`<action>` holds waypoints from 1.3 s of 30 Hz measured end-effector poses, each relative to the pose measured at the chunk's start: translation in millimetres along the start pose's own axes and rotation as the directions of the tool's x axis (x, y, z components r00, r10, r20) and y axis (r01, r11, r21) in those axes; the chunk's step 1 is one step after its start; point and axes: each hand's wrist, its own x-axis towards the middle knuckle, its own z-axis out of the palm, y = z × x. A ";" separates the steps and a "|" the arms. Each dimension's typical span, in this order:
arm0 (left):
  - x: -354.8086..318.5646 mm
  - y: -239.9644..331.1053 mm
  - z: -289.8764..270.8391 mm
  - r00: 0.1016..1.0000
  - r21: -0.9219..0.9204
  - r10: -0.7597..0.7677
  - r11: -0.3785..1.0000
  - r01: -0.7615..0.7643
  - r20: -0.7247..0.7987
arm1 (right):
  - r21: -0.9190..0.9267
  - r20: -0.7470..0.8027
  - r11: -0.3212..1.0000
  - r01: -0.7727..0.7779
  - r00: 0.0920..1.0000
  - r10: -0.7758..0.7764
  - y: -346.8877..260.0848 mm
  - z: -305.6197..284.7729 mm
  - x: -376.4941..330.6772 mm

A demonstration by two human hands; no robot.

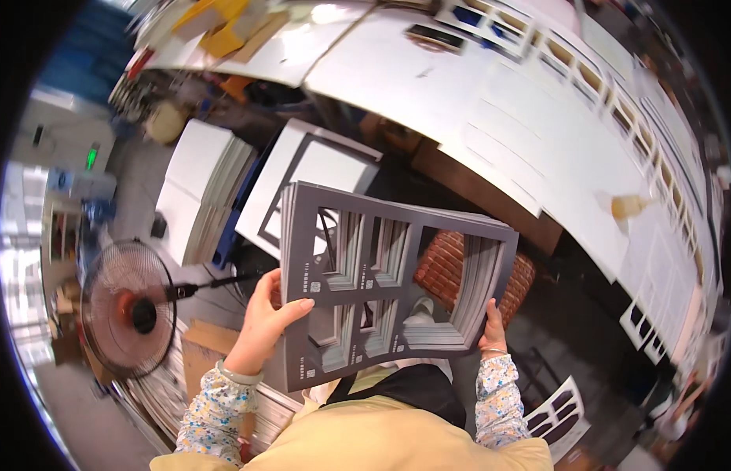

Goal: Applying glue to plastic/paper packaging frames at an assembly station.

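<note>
Sheet stack (405, 289) is held between left hand (265, 314) and right hand (493, 331).

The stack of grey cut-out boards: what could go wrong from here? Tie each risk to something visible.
The stack of grey cut-out boards is held at its sides by the left grip and right grip, so sheets might slide out of line. The narrow strips between its openings could bend if squeezed. The fan stands to the left; a wide turn that way might knock it.
</note>
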 end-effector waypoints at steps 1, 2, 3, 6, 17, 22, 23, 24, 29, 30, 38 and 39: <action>-4.0 14.7 12.6 0.998 0.080 0.051 0.995 -0.053 0.032 | 0.057 0.001 0.998 0.026 1.000 -0.026 6.8 -10.1 -6.3; -10.8 33.6 25.8 0.995 0.190 0.087 0.977 -0.096 0.056 | 0.198 0.023 0.980 0.027 0.999 -0.032 7.3 -5.3 -12.2; -18.3 44.9 35.4 0.992 0.250 0.116 0.960 -0.126 0.056 | 0.229 0.046 0.972 0.051 0.997 -0.063 8.7 -3.6 -17.5; -53.3 82.5 62.0 0.955 0.422 0.269 0.857 -0.295 0.120 | 0.320 0.101 0.943 0.092 0.986 -0.131 11.1 6.7 -23.6; -224.7 150.1 21.2 0.620 0.534 0.781 0.497 -0.684 0.067 | 0.566 0.503 0.810 0.155 0.713 -0.488 -76.1 120.8 15.0; -263.5 189.7 52.4 0.439 0.492 0.855 0.267 -0.829 0.276 | 0.673 0.625 0.740 0.020 0.519 -0.583 -103.9 195.2 31.1; -273.6 192.5 49.5 0.425 0.508 0.863 0.246 -0.825 0.273 | 0.691 0.635 0.723 -0.002 0.479 -0.606 -106.0 209.8 29.9; -284.0 195.4 44.1 0.445 0.536 0.868 0.273 -0.799 0.221 | 0.695 0.664 0.716 -0.064 0.439 -0.605 -105.9 222.8 31.2; -284.3 206.3 48.8 0.303 0.568 0.948 0.198 -0.799 0.096 | 0.690 0.642 0.722 -0.052 0.505 -0.577 -80.1 266.4 45.0; -281.9 207.8 49.1 0.259 0.561 0.962 0.170 -0.810 0.083 | 0.662 0.662 0.747 -0.056 0.510 -0.549 -76.5 267.7 44.6; -252.3 180.7 2.7 0.395 0.480 0.910 0.404 -0.779 -0.125 | 0.538 0.647 0.843 -0.007 0.644 -0.408 -49.5 264.1 44.2; -243.7 174.9 -2.8 0.435 0.458 0.885 0.460 -0.761 -0.166 | 0.476 0.650 0.879 -0.028 0.684 -0.330 -39.0 257.2 50.0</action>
